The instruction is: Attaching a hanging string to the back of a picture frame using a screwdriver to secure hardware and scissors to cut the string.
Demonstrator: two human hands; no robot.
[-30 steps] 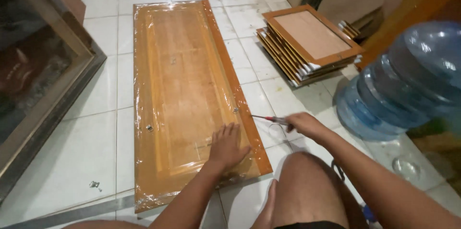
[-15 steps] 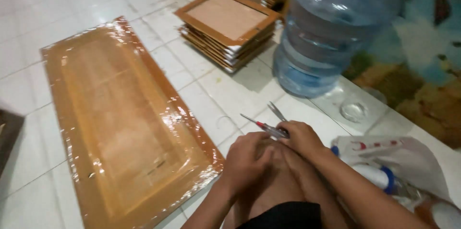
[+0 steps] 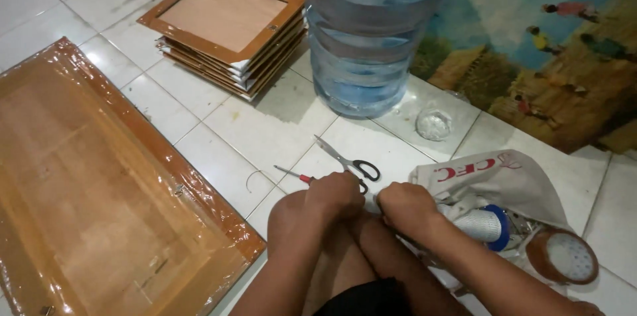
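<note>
Right over your knee, your left hand (image 3: 335, 198) and right hand (image 3: 406, 208) sit close together, both curled. Left fingers are closed near the red handle of a screwdriver (image 3: 296, 175) that pokes out leftward on the tile. Whether they actually pinch it, you cannot tell; the knuckles hide it. Right hand is curled at the edge of the white bag (image 3: 494, 182), and what it holds is also hidden.

Risk, as a judgement: scissors (image 3: 350, 163) lie just beyond your left knuckles, blades partly apart and pointing away. A careless sweep forward could catch them, or knock them across the tile. The screwdriver tip could scratch the tile or jab your leg if it slips.

Beside your right forearm, a white roll with a blue core (image 3: 486, 226) sits in the bag mouth, and a brown tape roll (image 3: 563, 257) lies past it. These crowd any move to the right.

To your left, a big wooden panel in clear wrap (image 3: 99, 190) fills the floor. Farther out, a crumpled bit of plastic (image 3: 433, 124) sits near a blue water jug (image 3: 371, 31), which blocks reach straight ahead. A stack of wooden frames (image 3: 225, 24) lies left of the jug. A painted picture (image 3: 551, 44) is far right.
</note>
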